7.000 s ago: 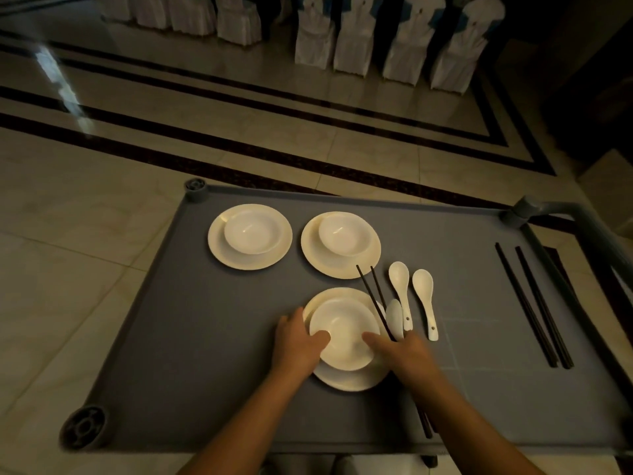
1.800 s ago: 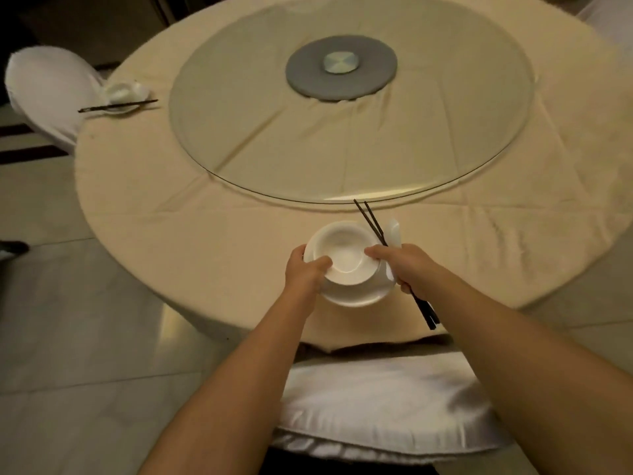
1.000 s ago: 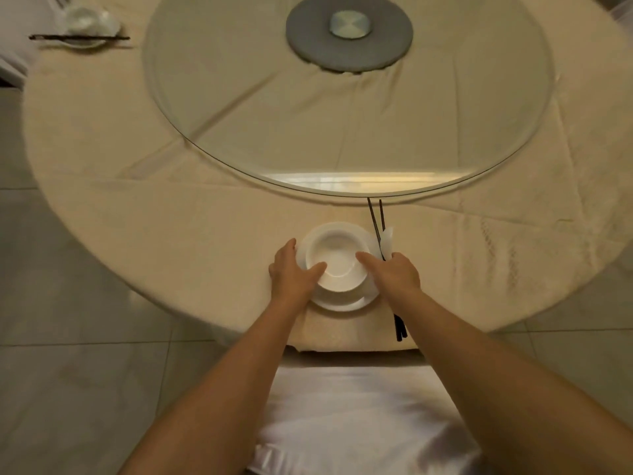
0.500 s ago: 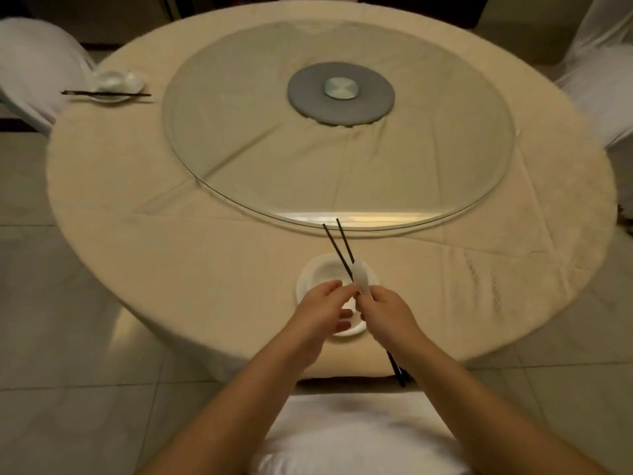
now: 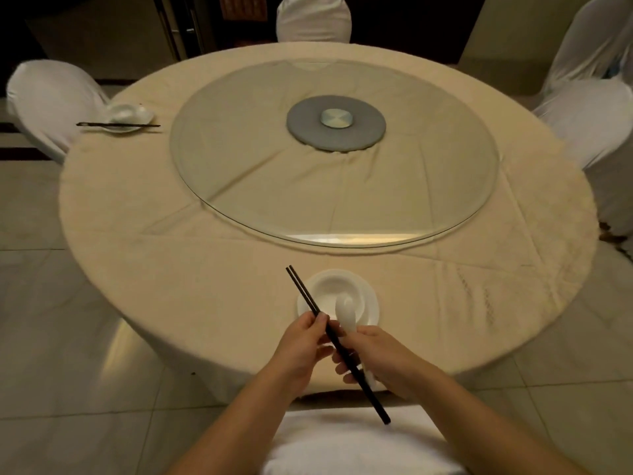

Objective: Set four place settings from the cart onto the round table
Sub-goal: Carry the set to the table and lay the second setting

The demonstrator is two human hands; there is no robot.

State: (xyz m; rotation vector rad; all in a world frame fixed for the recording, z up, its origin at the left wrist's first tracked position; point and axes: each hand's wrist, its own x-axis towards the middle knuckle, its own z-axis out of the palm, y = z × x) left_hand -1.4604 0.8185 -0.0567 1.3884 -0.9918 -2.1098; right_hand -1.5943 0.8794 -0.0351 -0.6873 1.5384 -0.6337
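Chopsticks (image 5: 337, 344) now swung leftward; bowl (image 5: 334, 291) on plate (image 5: 370, 308), seemingly empty.

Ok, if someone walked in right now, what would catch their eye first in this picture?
Probably the hands at the near edge of the table: the left hand pinches black chopsticks, while the right hand holds a white spoon over the bowl on its plate. Next, the big glass turntable in the middle. Then the finished setting at the far left.
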